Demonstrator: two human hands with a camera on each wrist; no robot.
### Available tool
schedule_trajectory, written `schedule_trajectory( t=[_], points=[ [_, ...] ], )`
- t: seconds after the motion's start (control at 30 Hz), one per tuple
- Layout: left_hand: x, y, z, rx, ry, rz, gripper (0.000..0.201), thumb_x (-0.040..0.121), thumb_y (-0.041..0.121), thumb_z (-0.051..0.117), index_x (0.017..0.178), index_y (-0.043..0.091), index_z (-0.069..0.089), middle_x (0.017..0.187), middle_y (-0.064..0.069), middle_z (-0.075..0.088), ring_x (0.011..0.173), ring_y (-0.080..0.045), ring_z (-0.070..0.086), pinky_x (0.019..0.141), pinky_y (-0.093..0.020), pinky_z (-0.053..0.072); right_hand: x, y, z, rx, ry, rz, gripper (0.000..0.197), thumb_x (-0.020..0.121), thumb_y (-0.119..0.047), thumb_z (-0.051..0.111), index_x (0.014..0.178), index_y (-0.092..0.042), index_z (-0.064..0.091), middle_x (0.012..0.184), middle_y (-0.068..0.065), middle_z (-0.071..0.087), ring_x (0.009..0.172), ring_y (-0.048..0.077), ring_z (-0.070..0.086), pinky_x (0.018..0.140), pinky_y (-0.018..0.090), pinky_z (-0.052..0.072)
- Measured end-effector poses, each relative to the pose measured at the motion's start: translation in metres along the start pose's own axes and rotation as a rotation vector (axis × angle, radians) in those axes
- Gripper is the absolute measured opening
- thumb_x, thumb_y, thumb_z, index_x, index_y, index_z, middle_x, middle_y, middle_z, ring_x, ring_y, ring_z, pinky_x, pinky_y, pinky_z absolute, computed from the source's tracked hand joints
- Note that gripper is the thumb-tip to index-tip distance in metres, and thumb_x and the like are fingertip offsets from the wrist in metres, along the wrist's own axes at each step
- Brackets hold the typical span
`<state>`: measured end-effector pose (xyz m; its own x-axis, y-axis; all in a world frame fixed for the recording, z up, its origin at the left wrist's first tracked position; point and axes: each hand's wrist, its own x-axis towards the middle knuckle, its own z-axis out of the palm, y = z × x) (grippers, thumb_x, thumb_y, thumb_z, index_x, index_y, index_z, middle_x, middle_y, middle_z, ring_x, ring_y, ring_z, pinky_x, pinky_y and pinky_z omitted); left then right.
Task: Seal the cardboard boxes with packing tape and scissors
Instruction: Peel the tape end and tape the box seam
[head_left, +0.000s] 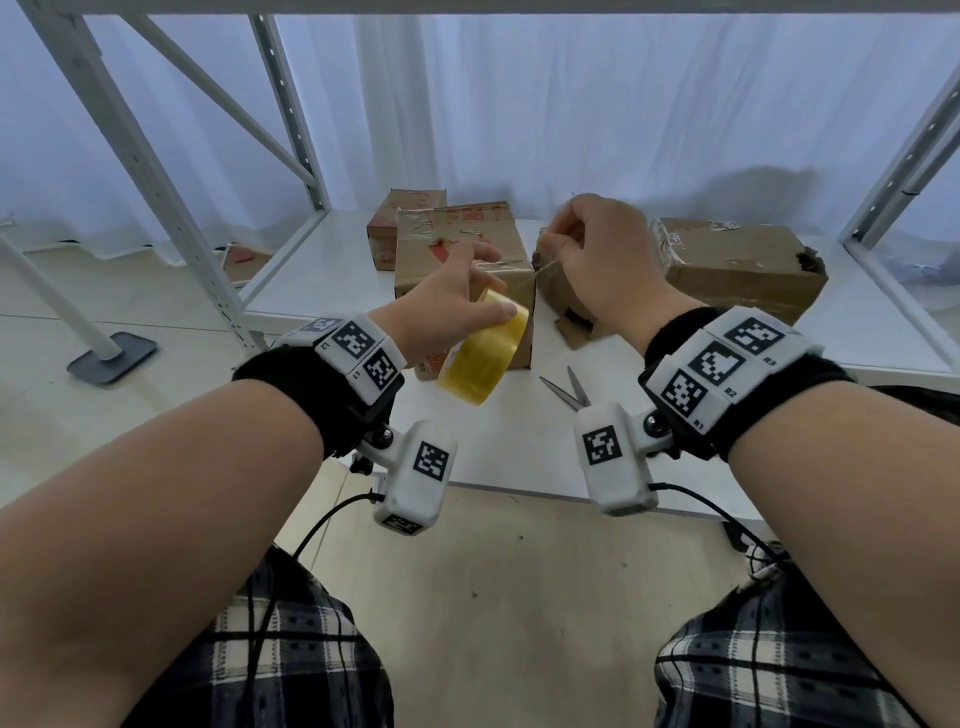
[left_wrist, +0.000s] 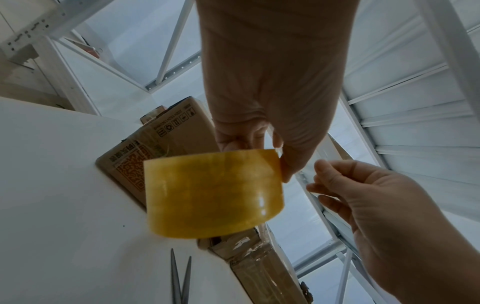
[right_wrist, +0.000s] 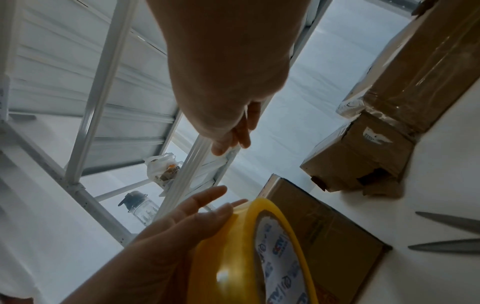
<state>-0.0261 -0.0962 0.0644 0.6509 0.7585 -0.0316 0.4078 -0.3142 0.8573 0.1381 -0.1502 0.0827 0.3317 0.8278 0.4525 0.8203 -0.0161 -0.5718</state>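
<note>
Our left grip holds the tape roll, right grip pinches its free end; nearest box not yet sealed, scissors idle.

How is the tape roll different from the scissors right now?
The tape roll is yellow and round; the scissors are grey and pointed. The left hand holds the roll up in the air, while the scissors lie untouched on the white table, blades apart. Both sit close in front of the cardboard boxes.
</note>
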Motion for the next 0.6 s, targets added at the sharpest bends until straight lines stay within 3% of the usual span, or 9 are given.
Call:
schedule_trajectory(
  t=[0.1, 0.23, 0.4, 0.53, 0.6],
  points=[
    [0.001, 0.002, 0.001, -0.012, 0.029, -0.004, 0.052, 0.089, 0.022, 0.066, 0.131, 0.026, 0.036, 0.111, 0.008, 0.053, 0.095, -0.011, 0.056, 0.073, -0.024, 0.049, 0.000, 0.002, -0.004, -0.024, 0.029, 0.039, 0.006, 0.089, -0.022, 0.064, 0.085, -0.017, 0.062, 0.084, -0.002, 0.061, 0.094, 0.023, 0.059, 0.085, 0.037, 0.047],
    [0.003, 0.001, -0.001, -0.002, 0.059, -0.040, 0.052, 0.089, 0.020, 0.066, 0.132, 0.021, 0.036, 0.114, 0.003, 0.052, 0.095, -0.013, 0.055, 0.068, -0.025, 0.049, -0.005, -0.009, -0.004, -0.149, -0.006, -0.083, 0.014, 0.092, -0.023, 0.061, 0.094, -0.011, 0.067, 0.095, 0.003, 0.067, 0.101, 0.024, 0.056, 0.091, 0.034, 0.039],
    [0.005, -0.002, -0.005, 0.003, 0.063, -0.079, 0.050, 0.088, 0.019, 0.067, 0.129, 0.019, 0.039, 0.119, 0.000, 0.053, 0.093, -0.012, 0.056, 0.078, -0.034, 0.055, -0.010, -0.020, 0.000, -0.238, -0.096, -0.208, 0.015, 0.095, -0.025, 0.056, 0.100, -0.012, 0.062, 0.105, 0.005, 0.062, 0.097, 0.023, 0.057, 0.082, 0.033, 0.041],
    [0.008, -0.002, -0.003, 0.036, 0.071, -0.090, 0.050, 0.088, 0.019, 0.067, 0.130, 0.017, 0.039, 0.116, 0.001, 0.051, 0.089, -0.009, 0.054, 0.073, -0.030, 0.055, -0.012, -0.022, 0.002, -0.205, -0.111, -0.192, 0.014, 0.096, -0.022, 0.056, 0.101, -0.011, 0.062, 0.095, -0.002, 0.051, 0.085, 0.014, 0.048, 0.081, 0.031, 0.043],
    [0.008, -0.004, 0.000, 0.067, 0.069, -0.094, 0.049, 0.088, 0.020, 0.067, 0.128, 0.017, 0.040, 0.116, 0.001, 0.051, 0.095, -0.013, 0.054, 0.078, -0.030, 0.053, -0.013, -0.023, 0.005, -0.199, -0.113, -0.190, 0.013, 0.095, -0.021, 0.056, 0.100, -0.010, 0.062, 0.092, -0.004, 0.046, 0.085, 0.013, 0.046, 0.082, 0.031, 0.043]
  ],
)
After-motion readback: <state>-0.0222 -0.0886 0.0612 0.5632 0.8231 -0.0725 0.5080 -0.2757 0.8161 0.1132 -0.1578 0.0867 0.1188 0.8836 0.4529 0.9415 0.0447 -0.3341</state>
